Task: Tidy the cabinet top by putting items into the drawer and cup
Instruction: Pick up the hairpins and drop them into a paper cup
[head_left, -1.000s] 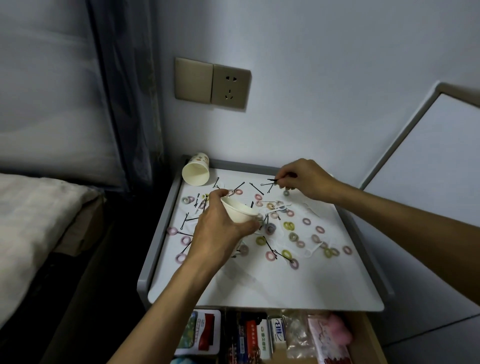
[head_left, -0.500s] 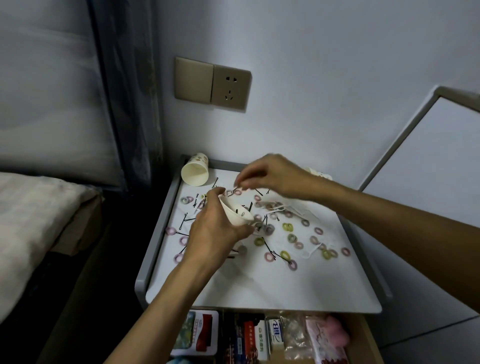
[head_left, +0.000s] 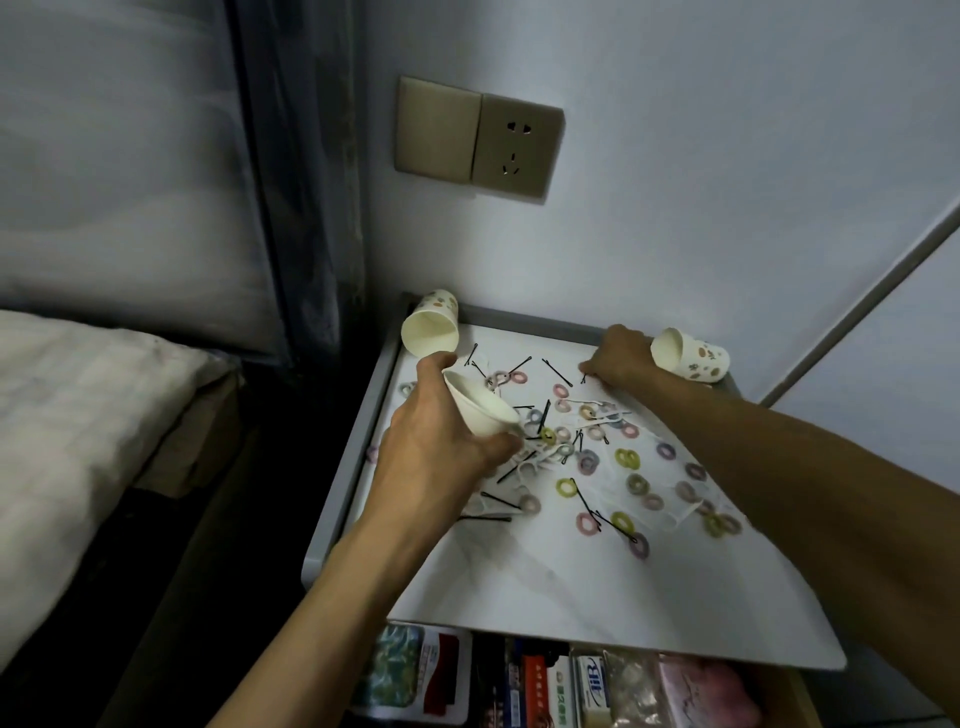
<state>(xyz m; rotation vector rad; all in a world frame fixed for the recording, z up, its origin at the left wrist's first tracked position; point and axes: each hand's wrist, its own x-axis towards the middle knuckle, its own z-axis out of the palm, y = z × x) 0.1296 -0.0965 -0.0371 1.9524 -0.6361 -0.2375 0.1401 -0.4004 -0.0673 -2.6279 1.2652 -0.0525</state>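
The paper cup (head_left: 483, 408) is tilted over the left-middle of the tabletop (head_left: 571, 597), with the left hand (head_left: 436, 447) wrapping its grip round the cup's wall. The right hand (head_left: 618, 358) reaches to the far edge, fingertips down near a bobby pin (head_left: 557, 372) (whether its grip has anything, I cannot tell). Little looks done. Hair ties (head_left: 626, 457) and pins litter the middle, a tipped cup (head_left: 430, 332) lies in the far-left corner and a second tipped cup (head_left: 688, 356) in the far-right, and the drawer (head_left: 800, 699) stands open below the near edge.
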